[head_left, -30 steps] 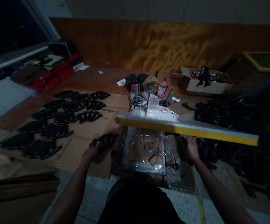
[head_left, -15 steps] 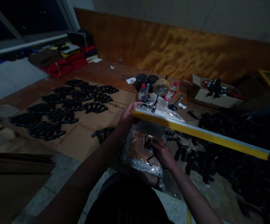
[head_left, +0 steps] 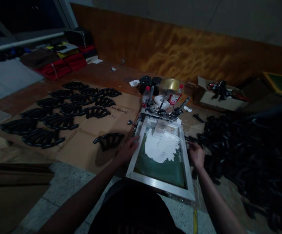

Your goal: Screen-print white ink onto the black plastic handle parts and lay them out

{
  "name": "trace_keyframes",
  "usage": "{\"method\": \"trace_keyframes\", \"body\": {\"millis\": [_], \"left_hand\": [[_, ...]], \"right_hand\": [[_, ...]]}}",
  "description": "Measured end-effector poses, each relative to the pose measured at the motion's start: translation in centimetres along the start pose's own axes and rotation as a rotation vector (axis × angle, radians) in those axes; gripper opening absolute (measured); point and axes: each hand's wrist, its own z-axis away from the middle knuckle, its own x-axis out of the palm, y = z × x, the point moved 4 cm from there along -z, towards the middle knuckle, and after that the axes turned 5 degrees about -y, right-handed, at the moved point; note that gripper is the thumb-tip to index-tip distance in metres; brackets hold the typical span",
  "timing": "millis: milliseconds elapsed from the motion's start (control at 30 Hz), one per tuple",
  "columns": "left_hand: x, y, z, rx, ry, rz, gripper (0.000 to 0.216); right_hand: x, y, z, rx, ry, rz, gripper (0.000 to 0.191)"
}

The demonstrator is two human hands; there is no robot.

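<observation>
A screen-printing frame (head_left: 133, 162) with a green mesh and a smear of white ink (head_left: 160, 147) lies flat in front of me, hinged at its far end on clamps (head_left: 164, 112). My left hand (head_left: 127, 150) rests on the frame's left rail, fingers laid along it. My right hand (head_left: 196, 155) holds the right rail, fingers curled over its edge. A single black curved plastic part (head_left: 109, 141) lies on cardboard just left of the frame.
Rows of black curved parts (head_left: 58, 110) are spread on cardboard (head_left: 82, 152) to the left. A dark heap of the same parts (head_left: 240, 156) lies to the right. Bottles, black pots and a tape roll (head_left: 169, 85) stand behind the frame, with an open box (head_left: 216, 99) beyond.
The frame was raised on its hinge and now lies flat. My left hand came off its front edge and my right hand left the plate underneath; both now sit on the side rails.
</observation>
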Motion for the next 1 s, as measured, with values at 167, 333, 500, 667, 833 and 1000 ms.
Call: {"method": "trace_keyframes", "body": {"millis": [167, 333, 500, 667, 833, 1000], "left_hand": [[2.1, -5.5, -1.6, -0.048, 0.003, -0.053, 0.063], [2.4, -6.5, -2.5, -0.079, -0.036, -0.039, 0.058], [2.3, -6.4, -2.3, -0.076, 0.004, 0.024, 0.053], [2.4, -6.2, -2.2, -0.103, -0.018, 0.045, 0.053], [2.2, -5.6, -2.1, -0.099, -0.004, 0.051, 0.054], [1.9, -4.8, -1.8, -0.133, -0.041, 0.017, 0.059]], "right_hand": [[-1.3, -9.1, -3.1, -0.35, 0.085, 0.064, 0.062], [1.9, -15.1, -0.8, -0.422, -0.399, 0.287, 0.023], [2.5, -13.3, 4.8, -0.761, -0.565, 0.256, 0.033], [2.2, -13.2, 4.6, -0.809, -0.534, 0.163, 0.027], [3.9, -12.0, 6.6, -0.841, -0.343, 0.138, 0.036], [2.9, -12.7, 5.5, -0.744, -0.411, 0.012, 0.036]]}}
